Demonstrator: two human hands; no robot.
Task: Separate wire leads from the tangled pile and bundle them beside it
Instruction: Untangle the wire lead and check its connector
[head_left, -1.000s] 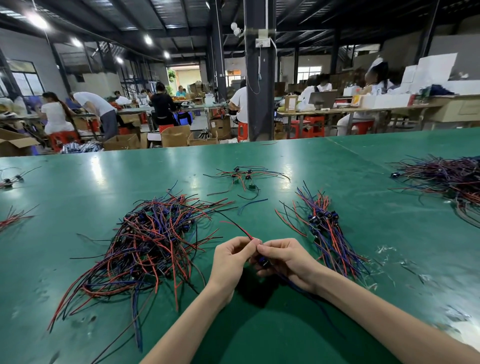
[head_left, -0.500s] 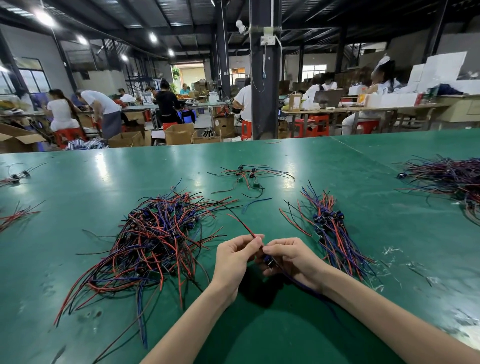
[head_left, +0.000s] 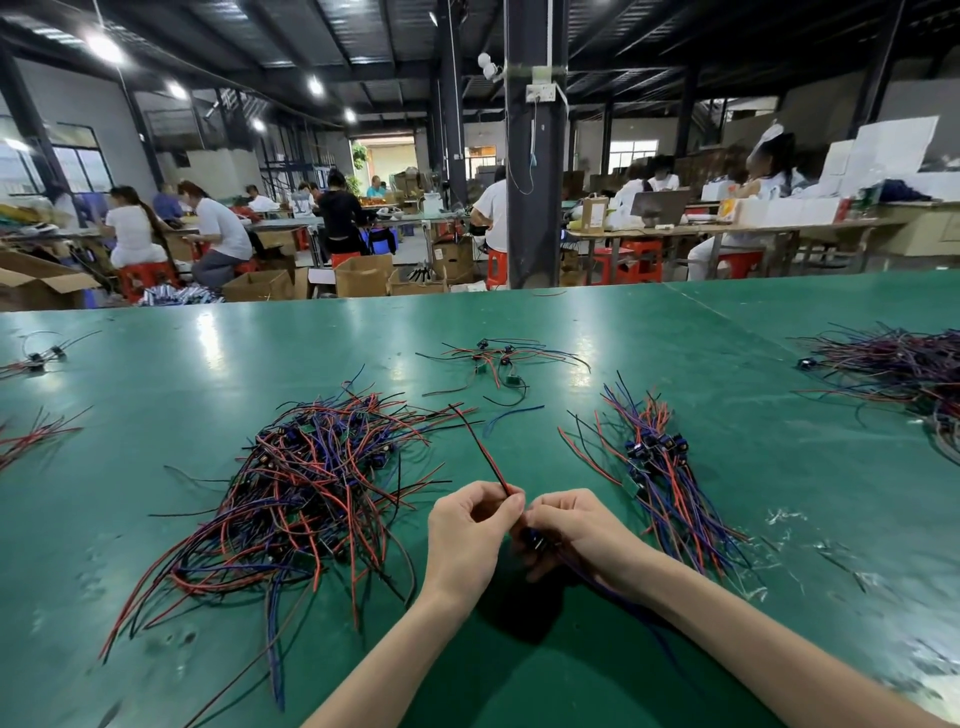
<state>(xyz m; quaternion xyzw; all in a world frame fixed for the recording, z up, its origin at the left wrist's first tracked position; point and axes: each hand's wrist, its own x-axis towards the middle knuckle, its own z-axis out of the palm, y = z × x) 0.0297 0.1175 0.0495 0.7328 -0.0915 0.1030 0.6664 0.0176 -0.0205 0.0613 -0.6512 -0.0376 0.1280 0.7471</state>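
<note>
The tangled pile of red, blue and black wire leads (head_left: 311, 499) lies on the glossy green table top (head_left: 727, 353), left of both hands. The left hand (head_left: 470, 535) pinches a thin red-and-black wire lead (head_left: 483, 452) between thumb and curled fingers, touching the right hand (head_left: 587, 535), whose fingers curl round a small dark component (head_left: 537, 541). To the right lies the aligned bundle of red and blue leads (head_left: 660, 467).

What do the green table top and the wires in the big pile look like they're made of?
Table top: probably smooth green vinyl or laminate, semi-gloss; ceiling lights reflect off it. Tangled pile: thin leads in red, blue and black plastic-looking insulation, flexible since they curl; any metal core is hidden.
</note>
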